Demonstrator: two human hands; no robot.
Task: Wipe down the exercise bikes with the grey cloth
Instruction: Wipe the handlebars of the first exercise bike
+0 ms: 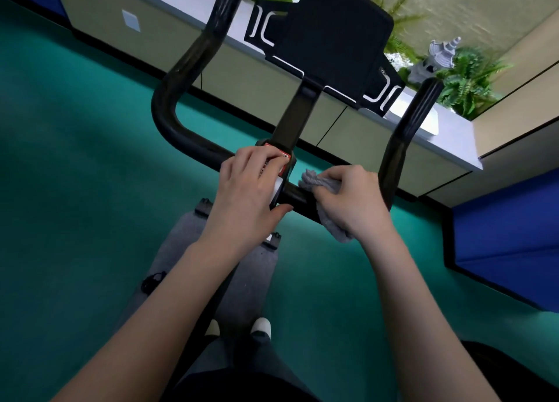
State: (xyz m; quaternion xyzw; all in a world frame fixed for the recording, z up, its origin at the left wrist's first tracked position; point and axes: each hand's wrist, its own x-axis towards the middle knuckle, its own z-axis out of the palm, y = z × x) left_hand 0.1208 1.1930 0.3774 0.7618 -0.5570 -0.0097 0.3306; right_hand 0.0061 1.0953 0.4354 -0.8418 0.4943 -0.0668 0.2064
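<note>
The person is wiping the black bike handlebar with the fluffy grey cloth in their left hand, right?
Not quite. The fluffy grey cloth is in the right hand, which holds it around the black metal handlebar. The left hand has no cloth; it grips the middle clamp with the red and white sticker. The head view shows this.
</note>
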